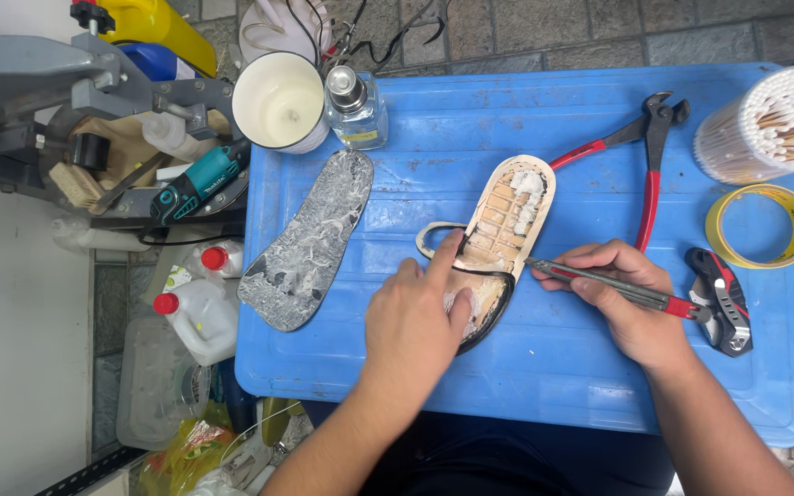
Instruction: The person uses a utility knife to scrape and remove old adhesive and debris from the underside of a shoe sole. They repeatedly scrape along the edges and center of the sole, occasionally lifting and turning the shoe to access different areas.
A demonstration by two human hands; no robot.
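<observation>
The work surface is a blue plastic lid [544, 367] that serves as a bench. An upturned shoe [493, 243] lies near its middle, sole side up, with the outer sole removed; the exposed midsole shows a tan grid pattern and patches of white residue toward the toe.

The left hand [411, 321] presses down on the heel end of the shoe, index finger extended along the dark rim, palm flat; it pins the shoe and does not enclose it. The right hand [622, 298] is clenched around a slim utility knife [618, 287] with a grey body and red end, blade tip touching the right edge of the shoe at mid-length.

Step in hand, as judged: trimming or scraping along the rim of the exposed midsole. The next move calls for a shallow blade angle, a stroke directed away from the left index finger, and steady downward pressure at the heel so the shoe does not pivot.

The detached sole [310, 243], grey with white glue residue, lies toward the left edge of the lid. Red-handled pincers [645, 174] lie toward the far right, just beyond the right hand. A roll of yellow tape [763, 226] and a tub of cotton swabs [774, 124] stand at the far right corner. A glass bottle [356, 110] stands at the far edge.
</observation>
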